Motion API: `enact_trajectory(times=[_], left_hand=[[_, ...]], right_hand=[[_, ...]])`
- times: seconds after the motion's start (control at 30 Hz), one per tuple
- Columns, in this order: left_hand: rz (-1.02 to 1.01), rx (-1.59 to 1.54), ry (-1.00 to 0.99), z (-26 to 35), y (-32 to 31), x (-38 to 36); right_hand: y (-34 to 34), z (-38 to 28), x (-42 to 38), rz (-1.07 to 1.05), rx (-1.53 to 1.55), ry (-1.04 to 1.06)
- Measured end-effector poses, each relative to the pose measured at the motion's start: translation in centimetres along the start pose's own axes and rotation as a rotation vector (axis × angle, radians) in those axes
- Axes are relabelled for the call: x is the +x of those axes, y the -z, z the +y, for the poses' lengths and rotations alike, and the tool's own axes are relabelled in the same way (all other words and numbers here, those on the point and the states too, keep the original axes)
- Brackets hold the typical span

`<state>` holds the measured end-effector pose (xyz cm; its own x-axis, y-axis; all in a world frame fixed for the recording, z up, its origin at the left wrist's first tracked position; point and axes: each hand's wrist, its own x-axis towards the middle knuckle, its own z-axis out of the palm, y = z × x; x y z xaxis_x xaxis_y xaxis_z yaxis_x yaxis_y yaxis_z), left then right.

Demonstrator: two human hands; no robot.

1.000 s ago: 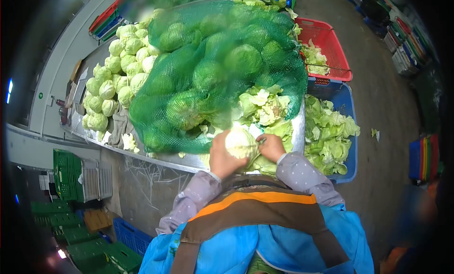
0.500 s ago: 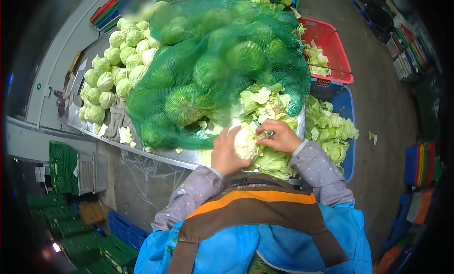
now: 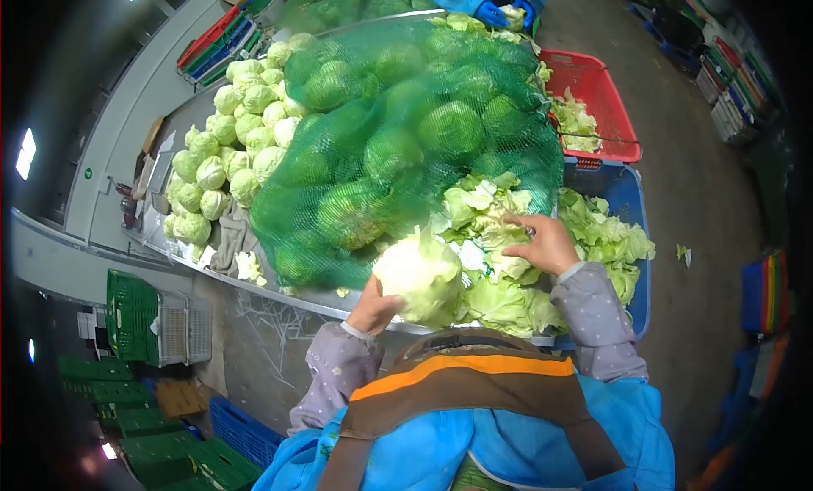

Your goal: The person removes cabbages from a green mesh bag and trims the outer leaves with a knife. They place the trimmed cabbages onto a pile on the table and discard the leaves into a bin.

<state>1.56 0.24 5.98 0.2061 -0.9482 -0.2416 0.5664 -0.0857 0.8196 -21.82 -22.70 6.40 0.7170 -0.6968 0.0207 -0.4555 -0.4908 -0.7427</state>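
Observation:
My left hand (image 3: 374,310) is closed around the left side of a pale, trimmed cabbage (image 3: 421,279), held above the table's front edge. To its right, my right hand (image 3: 546,244) hovers over loose cabbage leaves (image 3: 501,298), its thumb and fingers curled. A small shiny metal thing (image 3: 530,231) shows against the fingers; its kind is too small to make out. Just beyond my hands lies a green mesh sack (image 3: 343,173) full of cabbages, spread over the metal table.
Trimmed cabbages (image 3: 224,144) are piled at the left, near a grey cloth glove (image 3: 230,244). A blue crate (image 3: 641,271) and a red crate (image 3: 622,110) with leaves stand along the right. At the far end, a person's blue-gloved hands (image 3: 511,15) hold a cabbage.
The cabbage in my left hand has turned and shifted slightly left and down. My right hand has moved away from it to the right. The view has tilted up, showing the other person's hands.

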Motion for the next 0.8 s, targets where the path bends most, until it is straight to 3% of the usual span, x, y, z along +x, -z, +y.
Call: enact_trajectory(times=[0.03,0.1,0.13,0.2,0.3,0.33,0.43,0.47,0.5,0.57,0.6,0.67,0.7,0.73,0.77,0.8], left_hand=[[0.0,0.011,-0.007,0.8,-0.4,-0.2],[-0.151,-0.189,0.114,1.8,-1.3,-0.8],[-0.171,-0.19,0.131,1.5,-1.1,-0.9],[-0.177,-0.268,0.12,1.8,-3.1,-0.8],[-0.173,-0.382,0.02,1.3,-4.0,-0.6],[-0.121,-0.424,0.05,1.1,-3.9,-0.6],[-0.046,-0.371,0.102,0.1,-2.8,-0.4],[-0.038,-0.268,0.117,0.0,-2.8,-0.3],[-0.031,-0.274,0.113,0.1,-3.1,-0.4],[0.066,-0.431,0.103,0.9,-5.4,-1.0],[0.107,-0.336,0.072,1.2,-6.3,-0.5],[0.13,-0.445,0.121,1.7,-7.1,0.1],[0.146,-0.549,0.174,1.8,-7.2,0.3],[0.012,-0.588,0.343,1.9,-5.8,-0.3],[0.009,-0.584,0.343,2.1,-5.9,-0.4],[-0.109,-0.607,0.389,2.3,-6.2,-0.4]], right_hand=[[0.6,-2.4,0.5,0.101,0.133,0.181],[2.2,-7.1,2.3,-0.076,0.497,0.235],[2.6,-9.1,3.0,-0.071,0.501,0.238],[3.2,-11.6,3.9,-0.469,0.77,0.106],[3.1,-10.7,3.8,-0.453,0.706,-0.005],[2.8,-10.2,3.7,-0.349,0.707,0.084],[3.6,-9.4,2.2,-0.409,0.681,0.213],[4.9,-10.2,1.2,-0.502,0.775,0.059],[5.2,-8.9,0.8,-0.512,0.773,0.058],[5.8,-6.3,0.0,-0.827,1.391,0.151],[5.9,-6.4,-0.1,-0.836,1.391,0.145],[6.5,-7.9,-0.3,-0.527,0.778,-0.01],[5.6,-7.3,0.0,-0.526,0.778,-0.008],[3.7,-6.0,0.6,-0.383,0.682,0.189],[1.9,-4.7,1.3,-0.234,0.579,0.381],[0.4,-4.0,1.3,-0.395,0.792,0.35]])
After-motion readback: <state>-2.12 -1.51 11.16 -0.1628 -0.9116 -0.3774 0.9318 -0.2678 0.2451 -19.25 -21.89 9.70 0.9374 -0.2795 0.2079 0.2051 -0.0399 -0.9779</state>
